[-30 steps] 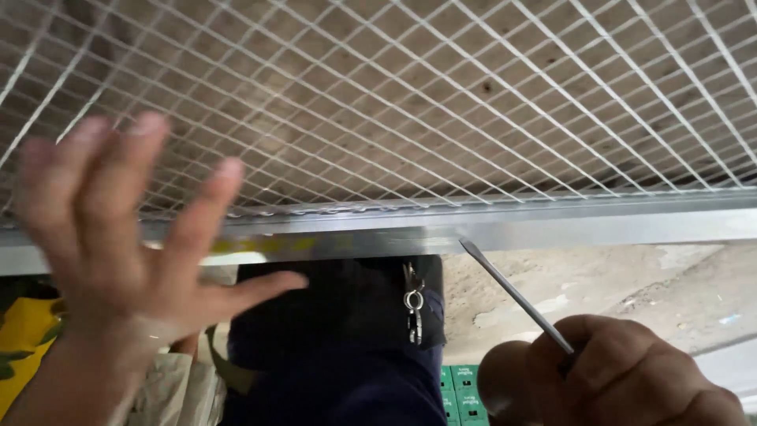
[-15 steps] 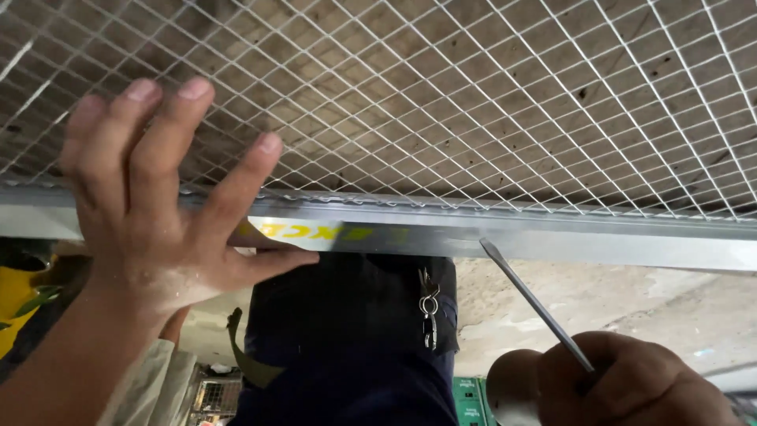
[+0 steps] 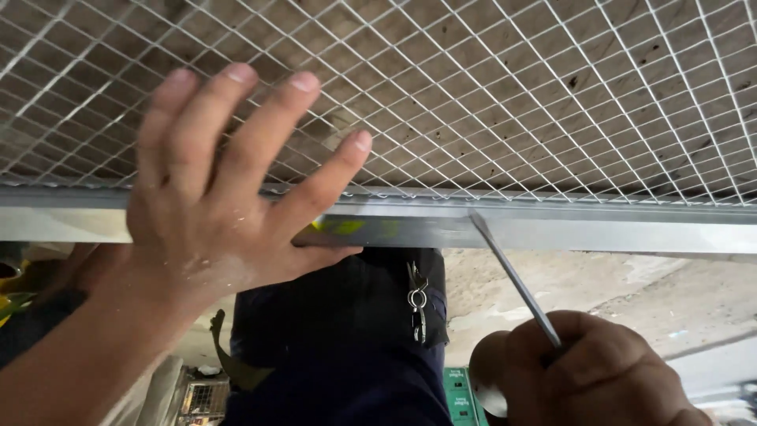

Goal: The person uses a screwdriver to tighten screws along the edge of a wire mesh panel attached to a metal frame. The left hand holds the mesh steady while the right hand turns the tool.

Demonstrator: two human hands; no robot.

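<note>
left hand point(image 3: 213, 213): fingers spread flat on wire mesh point(image 3: 505, 95), thin, springy | right hand point(image 3: 599, 371): grip closed round screwdriver point(image 3: 512, 276), rigid, tip at metal frame point(image 3: 599, 229)

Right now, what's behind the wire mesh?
Behind the wire mesh shows a brown, dark-speckled surface, maybe wood. The left hand pressed flat on the mesh covers part of it, and the metal rail hides whatever lies behind the lower edge.

We're on a building site, wire mesh point(image 3: 489, 95) overhead, metal channel point(image 3: 599, 230) beneath it, bare dusty concrete floor point(image 3: 631, 292) below.
</note>
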